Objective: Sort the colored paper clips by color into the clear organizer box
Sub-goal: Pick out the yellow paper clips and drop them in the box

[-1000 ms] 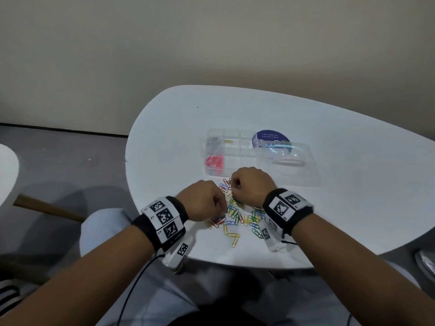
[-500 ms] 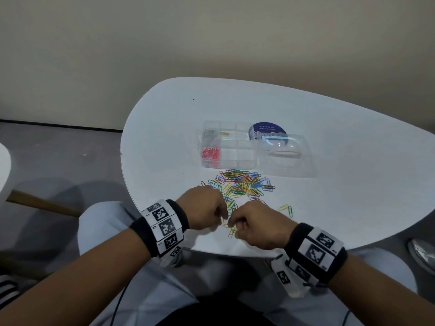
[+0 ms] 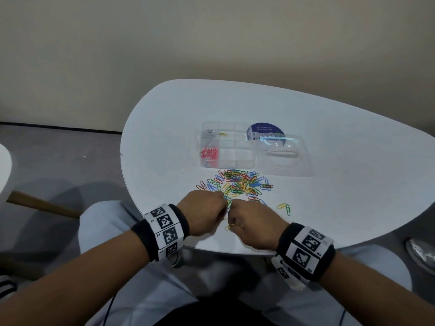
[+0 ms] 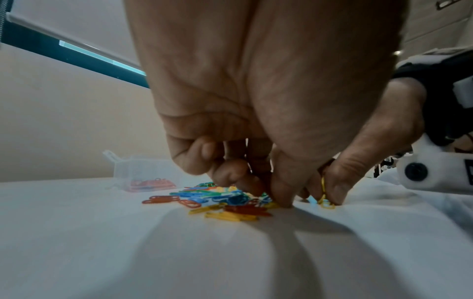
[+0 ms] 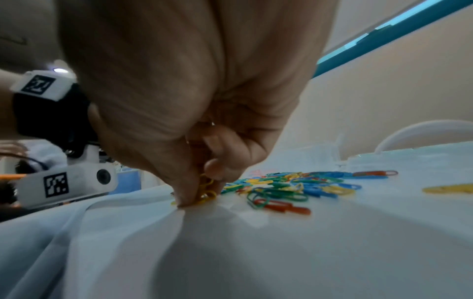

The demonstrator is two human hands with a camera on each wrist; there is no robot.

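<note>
A heap of mixed coloured paper clips [image 3: 237, 182] lies on the white table just in front of the clear organizer box [image 3: 235, 161]. The box holds pink clips [image 3: 209, 152] near left, silver clips [image 3: 208, 134] far left and one yellow clip [image 3: 222, 133]. My left hand [image 3: 219, 203] is curled, thumb and forefinger pinched down among clips at the heap's near edge [image 4: 266, 194]; which clip it has is hidden. My right hand [image 3: 233, 215] pinches several yellow clips [image 5: 206, 188] against the table close to the left hand.
The box's clear lid [image 3: 282, 158] lies open to the right, over a round blue sticker [image 3: 266, 129]. Two loose clips [image 3: 283, 207] lie right of my right hand. The table's near edge [image 3: 223, 251] runs just under my wrists, with my lap below.
My right hand has drawn back from the heap towards the table's near edge, uncovering the clips. The left hand has stayed curled in about the same place.
</note>
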